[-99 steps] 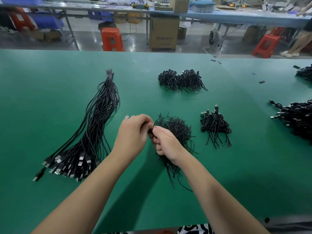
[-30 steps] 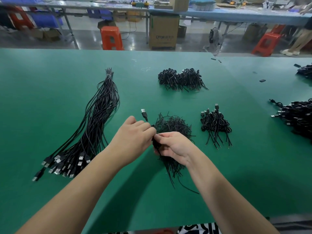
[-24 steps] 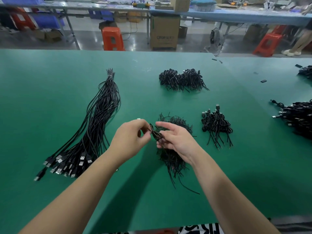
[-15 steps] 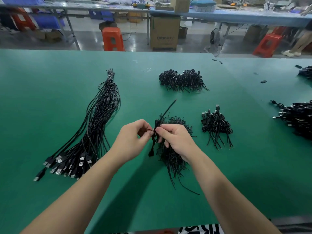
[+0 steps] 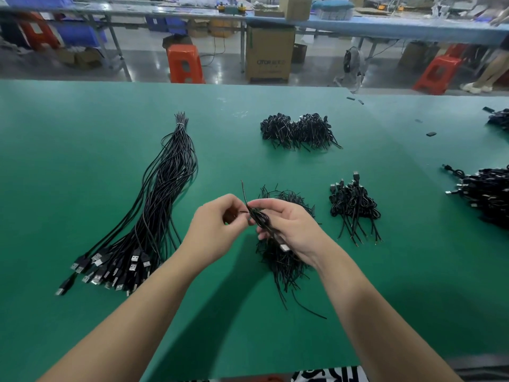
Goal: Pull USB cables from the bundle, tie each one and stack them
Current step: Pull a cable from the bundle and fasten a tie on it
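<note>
Since 0.5 s ago the coiled black USB cable (image 5: 260, 220) has turned in the grip: its silver plug now sits low at the right palm and its bare tail sticks up, frame centre. Left hand (image 5: 213, 226) pinches the coil with curled thumb and forefinger; right hand (image 5: 292, 228) curls round it above the loose black tie pile (image 5: 283, 261). Long untied black cable bundle (image 5: 154, 216) lies centre-left on the green table mat (image 5: 82, 147); small stack of tied black cables (image 5: 354, 209) sits right of centre.
</note>
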Demonstrator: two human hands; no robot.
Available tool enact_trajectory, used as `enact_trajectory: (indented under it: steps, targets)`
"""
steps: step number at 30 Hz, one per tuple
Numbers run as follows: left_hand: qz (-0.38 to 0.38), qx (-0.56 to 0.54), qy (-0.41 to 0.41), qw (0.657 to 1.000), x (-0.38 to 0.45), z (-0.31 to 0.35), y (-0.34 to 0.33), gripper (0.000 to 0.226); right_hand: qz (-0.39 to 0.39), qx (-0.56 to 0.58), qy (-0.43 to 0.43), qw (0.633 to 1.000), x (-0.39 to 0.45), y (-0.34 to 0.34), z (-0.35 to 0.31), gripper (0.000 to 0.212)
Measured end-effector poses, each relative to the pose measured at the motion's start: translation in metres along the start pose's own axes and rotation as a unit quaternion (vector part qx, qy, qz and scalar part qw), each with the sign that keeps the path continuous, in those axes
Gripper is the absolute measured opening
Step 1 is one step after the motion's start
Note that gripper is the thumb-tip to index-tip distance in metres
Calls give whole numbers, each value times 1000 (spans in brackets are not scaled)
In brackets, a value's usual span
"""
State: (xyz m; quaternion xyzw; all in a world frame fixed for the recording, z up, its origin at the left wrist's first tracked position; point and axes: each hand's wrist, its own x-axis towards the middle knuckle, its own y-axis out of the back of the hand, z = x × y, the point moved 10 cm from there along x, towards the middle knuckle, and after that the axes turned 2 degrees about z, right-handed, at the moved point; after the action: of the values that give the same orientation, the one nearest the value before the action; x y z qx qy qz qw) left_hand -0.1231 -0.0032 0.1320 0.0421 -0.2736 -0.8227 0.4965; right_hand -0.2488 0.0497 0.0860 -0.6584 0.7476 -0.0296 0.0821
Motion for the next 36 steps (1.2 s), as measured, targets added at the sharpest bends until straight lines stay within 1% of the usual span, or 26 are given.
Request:
enact_trajectory:
  steps: [2,3,5,6,8,10,12,15,17,20,21,22,23,25,26,28,30,32,34,36]
  targets:
    - [-11,-80,67,994,1,-16,-1,12,-15,-22,6,1000,-1,-2,-3,32]
    - [-15,-96,80,992,0,-19,-2,12,-6,-39,9,999,-1,-1,-4,28]
    - [-15,-82,70,994,-1,-17,-3,14,29,-81,20,996,-1,5,-8,19]
    - [-9,-54,47,997,-2,-12,-2,14,44,-102,26,993,-1,8,-9,15]
    - [9,18,-23,1000,-4,6,2,12,64,-131,30,989,-1,14,-11,8]
    - [23,97,-107,989,-7,26,5,8,67,-134,27,988,0,14,-9,13]
    - [30,172,-188,966,-13,43,3,5,60,-124,14,990,0,11,-4,20]
    - [24,257,-287,923,-22,59,-6,4,58,-108,-10,992,2,9,3,22]
    - [10,287,-325,901,-25,61,-10,4,52,-105,-22,993,2,7,7,26]
    - [-11,320,-343,883,-27,57,-16,11,28,-90,-57,994,2,3,15,30]
    - [-15,321,-339,884,-27,56,-17,10,25,-83,-69,994,2,2,18,31]
    - [-18,309,-326,893,-27,55,-16,8,29,-74,-78,994,2,4,20,31]
    - [-14,282,-302,911,-25,53,-13,6,38,-62,-80,994,3,5,21,29]
    - [9,207,-235,950,-19,45,-3,7,52,-30,-53,997,3,7,16,15]
    - [23,173,-198,965,-16,38,2,9,52,-24,-26,998,3,8,10,21]
    - [41,101,-112,988,-10,21,8,12,33,-32,29,999,1,6,-2,40]
    - [30,5,-13,999,-5,0,7,15,6,-52,58,997,-3,0,-9,43]
    - [14,-65,49,997,-3,-13,2,16,2,-78,62,995,-3,-3,-10,35]
    - [12,-57,43,997,-4,-12,2,15,44,-99,70,992,-1,2,-12,23]
    - [30,4,-23,999,-6,4,7,15,87,-117,63,987,0,9,-11,11]
